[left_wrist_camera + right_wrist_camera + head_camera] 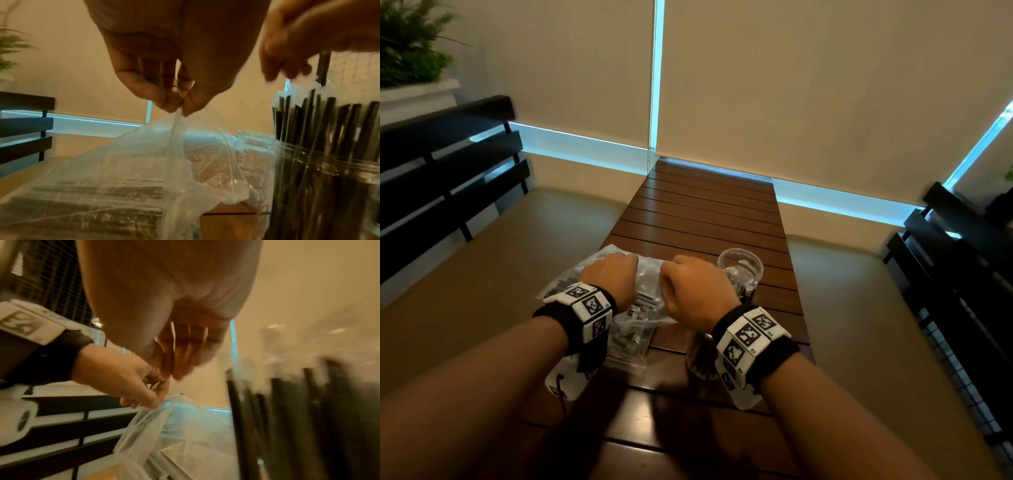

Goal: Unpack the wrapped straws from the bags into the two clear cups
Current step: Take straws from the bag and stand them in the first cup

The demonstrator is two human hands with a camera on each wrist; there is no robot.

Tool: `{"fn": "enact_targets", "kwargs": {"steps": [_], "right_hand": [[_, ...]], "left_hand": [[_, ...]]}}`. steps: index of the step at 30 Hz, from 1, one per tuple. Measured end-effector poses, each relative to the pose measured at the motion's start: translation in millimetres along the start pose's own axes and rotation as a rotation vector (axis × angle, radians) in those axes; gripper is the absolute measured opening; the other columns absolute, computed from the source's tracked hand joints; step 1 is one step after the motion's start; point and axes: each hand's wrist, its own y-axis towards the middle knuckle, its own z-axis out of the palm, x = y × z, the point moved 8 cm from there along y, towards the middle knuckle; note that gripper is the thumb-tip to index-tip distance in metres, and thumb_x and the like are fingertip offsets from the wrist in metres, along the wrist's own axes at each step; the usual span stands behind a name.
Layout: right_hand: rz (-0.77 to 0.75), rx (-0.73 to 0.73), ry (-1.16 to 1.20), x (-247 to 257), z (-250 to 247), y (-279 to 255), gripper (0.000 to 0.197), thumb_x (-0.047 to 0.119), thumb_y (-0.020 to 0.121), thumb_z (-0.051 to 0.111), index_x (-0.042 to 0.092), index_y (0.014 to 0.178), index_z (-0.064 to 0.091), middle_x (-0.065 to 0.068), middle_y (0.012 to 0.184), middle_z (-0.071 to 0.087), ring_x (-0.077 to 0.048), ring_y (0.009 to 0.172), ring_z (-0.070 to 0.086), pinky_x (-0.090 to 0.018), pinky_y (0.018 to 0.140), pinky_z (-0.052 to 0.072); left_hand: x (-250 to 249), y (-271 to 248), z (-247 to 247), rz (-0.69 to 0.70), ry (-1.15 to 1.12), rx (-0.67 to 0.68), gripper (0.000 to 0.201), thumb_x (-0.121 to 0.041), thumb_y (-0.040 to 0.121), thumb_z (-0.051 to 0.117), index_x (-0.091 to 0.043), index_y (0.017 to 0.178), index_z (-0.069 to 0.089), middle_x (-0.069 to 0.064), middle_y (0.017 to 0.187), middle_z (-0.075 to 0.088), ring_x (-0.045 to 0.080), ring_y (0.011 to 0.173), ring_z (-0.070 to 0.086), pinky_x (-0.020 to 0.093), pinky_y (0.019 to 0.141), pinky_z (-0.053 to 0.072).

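Near cup (329, 186) already packed with upright wrapped straws (339, 126). Far cup (740, 265), behind it, looks barely filled. Left hand (164, 65) pinches film of a straw bag (98, 191) left of near cup; bag remains full. Right hand (174, 321): fingers curled, contents indiscernible.

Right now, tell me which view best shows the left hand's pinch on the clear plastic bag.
The left wrist view: left hand pinches the clear plastic bag at its fingertips. The head view shows only the hand's back; the right wrist view shows it blurred, from the side.
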Motion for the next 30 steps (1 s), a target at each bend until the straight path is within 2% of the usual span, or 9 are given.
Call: {"fn": "enact_targets", "kwargs": {"steps": [3,6,9,13,15,18,22,27,30], "right_hand": [[0.053,0.273,-0.02,6,47,11,0.019,0.007,0.087,0.057,0.009,0.069,0.051,-0.007,0.074,0.053,-0.026,0.066,0.049,-0.032,0.06,0.042],[0.204,0.364,0.109,-1,91,24,0.029,0.002,0.086,0.055,0.014,0.065,0.04,-0.009,0.075,0.05,-0.028,0.071,0.052,-0.032,0.063,0.045],[0.34,0.382,0.246,-5,134,35,0.007,0.015,0.092,0.055,0.009,0.09,0.057,-0.013,0.096,0.064,-0.028,0.082,0.061,-0.036,0.072,0.055],[0.463,0.399,0.3,-5,179,49,0.042,0.033,0.098,0.048,0.006,0.13,0.051,-0.015,0.126,0.057,-0.032,0.112,0.057,-0.043,0.093,0.051],[0.487,0.465,0.309,-4,195,55,0.036,0.028,0.097,0.05,0.005,0.123,0.056,-0.014,0.119,0.059,-0.031,0.112,0.057,-0.04,0.091,0.05],[0.473,0.501,0.311,0,207,60,0.022,0.028,0.094,0.052,0.01,0.101,0.062,-0.009,0.098,0.062,-0.027,0.094,0.06,-0.034,0.074,0.047],[0.479,0.494,0.251,-1,237,74,0.028,0.042,0.07,0.041,0.02,0.069,0.057,-0.002,0.07,0.061,-0.025,0.068,0.059,-0.039,0.064,0.056],[0.432,0.59,0.254,2,275,82,0.027,0.044,0.063,0.036,0.021,0.071,0.049,0.001,0.065,0.053,-0.023,0.062,0.054,-0.031,0.05,0.042],[0.467,0.57,0.288,0,262,80,0.02,0.043,0.065,0.043,0.024,0.07,0.05,0.002,0.067,0.055,-0.022,0.064,0.057,-0.033,0.053,0.049]], "left_hand": [[10,-2,-12,0.013,-0.068,-0.041,0.01,-0.021,0.089,0.053,-0.015,0.083,0.049,-0.001,0.082,0.051,0.02,0.069,0.051,0.03,0.061,0.04],[18,-4,-22,0.051,-0.092,-0.062,0.009,-0.022,0.088,0.052,-0.02,0.079,0.052,-0.003,0.076,0.054,0.018,0.067,0.052,0.028,0.058,0.037],[22,-8,-26,0.086,-0.108,-0.048,0.01,-0.022,0.088,0.052,-0.023,0.078,0.052,-0.003,0.075,0.054,0.02,0.069,0.056,0.029,0.059,0.041],[19,-15,-25,0.148,-0.109,-0.024,0.016,-0.021,0.088,0.053,-0.027,0.073,0.051,-0.007,0.073,0.048,0.016,0.067,0.053,0.028,0.057,0.041],[19,-18,-25,0.174,-0.107,-0.025,0.02,-0.021,0.087,0.054,-0.028,0.069,0.048,-0.008,0.073,0.047,0.015,0.066,0.052,0.027,0.057,0.04],[23,-21,-26,0.197,-0.111,-0.025,0.02,-0.022,0.088,0.055,-0.028,0.071,0.048,-0.009,0.074,0.05,0.011,0.066,0.048,0.026,0.057,0.038],[29,-24,-29,0.208,-0.111,-0.027,0.019,-0.023,0.088,0.057,-0.028,0.072,0.049,-0.009,0.078,0.052,0.011,0.068,0.048,0.026,0.057,0.037],[33,-26,-31,0.198,-0.122,-0.027,0.015,-0.025,0.089,0.057,-0.027,0.075,0.053,-0.01,0.079,0.054,0.012,0.072,0.052,0.028,0.062,0.044],[33,-28,-30,0.204,-0.135,-0.026,0.012,-0.025,0.089,0.057,-0.026,0.077,0.055,-0.009,0.079,0.055,0.011,0.072,0.053,0.028,0.063,0.047]]}}
